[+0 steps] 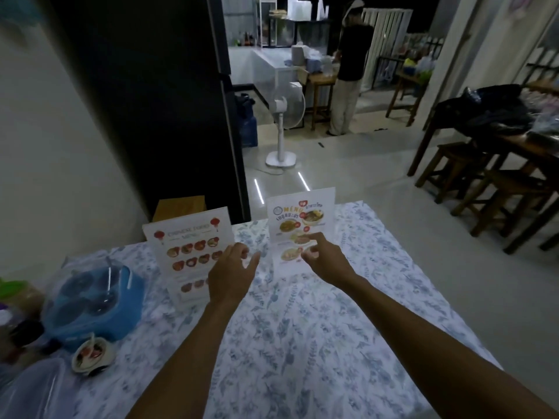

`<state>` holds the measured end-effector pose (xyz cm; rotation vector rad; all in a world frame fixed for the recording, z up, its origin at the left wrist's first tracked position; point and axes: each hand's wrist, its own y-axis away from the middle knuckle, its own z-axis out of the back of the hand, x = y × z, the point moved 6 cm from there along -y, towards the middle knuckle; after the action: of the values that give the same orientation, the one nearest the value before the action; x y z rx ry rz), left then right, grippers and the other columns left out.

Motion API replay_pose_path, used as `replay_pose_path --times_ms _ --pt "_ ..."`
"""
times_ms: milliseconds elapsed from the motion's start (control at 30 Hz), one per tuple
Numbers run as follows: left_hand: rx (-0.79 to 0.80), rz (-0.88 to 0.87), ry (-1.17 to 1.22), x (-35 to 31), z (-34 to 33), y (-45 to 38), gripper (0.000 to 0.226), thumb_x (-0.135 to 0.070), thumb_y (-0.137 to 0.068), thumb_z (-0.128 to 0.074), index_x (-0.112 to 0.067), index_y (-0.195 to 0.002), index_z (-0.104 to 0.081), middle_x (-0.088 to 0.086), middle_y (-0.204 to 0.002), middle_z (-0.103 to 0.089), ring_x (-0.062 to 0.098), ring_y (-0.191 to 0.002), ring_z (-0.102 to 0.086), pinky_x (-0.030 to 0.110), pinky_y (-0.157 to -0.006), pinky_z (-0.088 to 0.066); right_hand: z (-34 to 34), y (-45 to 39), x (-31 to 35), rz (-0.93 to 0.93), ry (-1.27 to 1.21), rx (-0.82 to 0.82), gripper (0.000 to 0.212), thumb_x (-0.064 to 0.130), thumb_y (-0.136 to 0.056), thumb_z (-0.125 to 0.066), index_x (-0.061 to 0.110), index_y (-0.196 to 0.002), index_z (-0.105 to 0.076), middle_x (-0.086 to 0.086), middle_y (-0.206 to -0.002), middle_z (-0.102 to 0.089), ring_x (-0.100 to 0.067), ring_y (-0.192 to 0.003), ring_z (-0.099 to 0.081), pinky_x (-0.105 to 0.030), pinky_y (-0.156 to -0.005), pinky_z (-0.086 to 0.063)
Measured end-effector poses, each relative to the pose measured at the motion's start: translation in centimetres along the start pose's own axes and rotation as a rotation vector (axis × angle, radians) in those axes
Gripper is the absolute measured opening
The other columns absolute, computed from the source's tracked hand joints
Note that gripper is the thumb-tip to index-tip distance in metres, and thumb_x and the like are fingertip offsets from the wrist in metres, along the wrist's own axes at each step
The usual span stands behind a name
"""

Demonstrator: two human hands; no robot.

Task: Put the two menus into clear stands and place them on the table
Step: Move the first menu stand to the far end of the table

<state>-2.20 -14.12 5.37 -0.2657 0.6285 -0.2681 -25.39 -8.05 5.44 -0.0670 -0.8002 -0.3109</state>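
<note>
Apparently nearly done, both menus (189, 252) (299, 229) stand upright in stands on the table (302, 328), with the left hand (231, 275) and right hand (325, 260) open, holding nothing.

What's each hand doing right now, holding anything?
Left hand: open, empty, in front of the Chinese food menu stand.
Right hand: open, empty, fingers by the other menu stand.
</note>
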Motion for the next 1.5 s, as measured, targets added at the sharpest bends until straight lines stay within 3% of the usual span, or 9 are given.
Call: replay_pose_path --times_ms 300,467,600,800,933,1033,1167,1367,1500 --pt "0.128 0.066 0.004 -2.7 -6.5 -3.4 0.040 -0.061 -0.089 -0.056 -0.024 -0.104 -0.057 -0.005 -0.098 -0.062 0.020 -0.088 -0.064 0.033 -0.066 -0.050 3.1 -3.7 -6.5 -0.079 -0.025 0.021 0.052 0.033 -0.095 -0.062 0.017 -0.140 -0.041 -0.014 -0.125 -0.065 -0.028 -0.107 -0.064 -0.039 -0.087 -0.054" --pt "0.384 0.326 -0.008 -0.8 -11.2 -5.8 0.094 -0.076 -0.077 -0.057 -0.014 -0.145 -0.038 0.009 -0.142 -0.054 0.031 -0.124 -0.057 0.043 -0.094 -0.050 3.2 -7.6 -9.8 -0.142 -0.028 0.035 0.060 0.036 -0.093 -0.065 0.012 -0.142 -0.039 -0.014 -0.129 -0.063 -0.028 -0.117 -0.061 -0.042 -0.094 -0.053" --pt "0.436 0.429 0.046 0.4 -13.8 -7.2 0.111 -0.078 -0.071 -0.062 -0.013 -0.153 -0.027 0.013 -0.149 -0.050 0.033 -0.130 -0.054 0.048 -0.102 -0.049 2.8 -10.5 -12.2 -0.199 -0.019 0.022 0.065 0.036 -0.092 -0.066 0.006 -0.142 -0.037 -0.017 -0.134 -0.059 -0.031 -0.121 -0.058 -0.043 -0.094 -0.052" --pt "0.373 0.396 0.177 -0.8 -15.9 -8.1 0.062 -0.041 -0.085 -0.074 -0.013 -0.133 -0.050 0.012 -0.121 -0.068 0.031 -0.106 -0.067 0.037 -0.083 -0.055 1.3 -13.3 -14.2 -0.207 -0.031 0.063 0.064 0.037 -0.092 -0.063 0.013 -0.144 -0.036 -0.017 -0.136 -0.056 -0.033 -0.122 -0.056 -0.041 -0.096 -0.049" --pt "0.208 0.348 0.095 -0.5 -15.6 -8.5 0.018 -0.027 -0.092 -0.068 -0.011 -0.095 -0.062 0.008 -0.092 -0.072 0.028 -0.086 -0.070 0.030 -0.066 -0.051 1.0 -14.2 -14.6 -0.117 -0.110 0.071 0.039 0.038 -0.100 -0.050 0.012 -0.129 -0.047 -0.012 -0.114 -0.069 -0.029 -0.098 -0.068 -0.040 -0.076 -0.057" --pt "0.175 0.322 0.065 -0.4 -15.8 -9.1 0.020 -0.027 -0.091 -0.070 -0.012 -0.081 -0.061 0.000 -0.077 -0.069 0.021 -0.075 -0.069 0.034 -0.064 -0.056 1.5 -14.9 -15.3 -0.129 -0.141 0.044 0.026 0.037 -0.102 -0.045 0.015 -0.115 -0.050 -0.010 -0.096 -0.070 -0.027 -0.079 -0.069 -0.044 -0.068 -0.060" --pt "0.183 0.249 0.090 -1.6 -17.1 -10.7 0.015 -0.029 -0.091 -0.070 -0.016 -0.085 -0.065 -0.002 -0.084 -0.073 0.014 -0.074 -0.070 0.036 -0.066 -0.060 3.0 -16.4 -16.4 -0.142 -0.162 0.018 0.018 0.035 -0.101 -0.047 0.018 -0.107 -0.050 -0.006 -0.090 -0.071 -0.022 -0.074 -0.070 -0.042 -0.065 -0.061" --pt "0.206 0.107 0.118 -7.2 -20.4 -15.0 0.021 -0.031 -0.092 -0.069 -0.022 -0.078 -0.057 -0.003 -0.079 -0.070 0.012 -0.071 -0.066 0.022 -0.054 -0.046 8.3 -20.2 -19.4 -0.171 -0.105 -0.063 0.018 0.033 -0.101 -0.048 0.016 -0.105 -0.050 -0.008 -0.094 -0.070 -0.027 -0.078 -0.068 -0.041 -0.066 -0.059" --pt "0.226 0.083 0.152 -10.9 -23.8 -18.2 0.025 -0.033 -0.090 -0.070 -0.013 -0.077 -0.060 0.001 -0.073 -0.070 0.014 -0.066 -0.064 0.033 -0.057 -0.053 12.0 -23.5 -22.2 -0.180 -0.028 -0.137 0.018 0.026 -0.100 -0.050 0.012 -0.111 -0.051 -0.017 -0.106 -0.070 -0.036 -0.092 -0.067 -0.040 -0.071 -0.054"
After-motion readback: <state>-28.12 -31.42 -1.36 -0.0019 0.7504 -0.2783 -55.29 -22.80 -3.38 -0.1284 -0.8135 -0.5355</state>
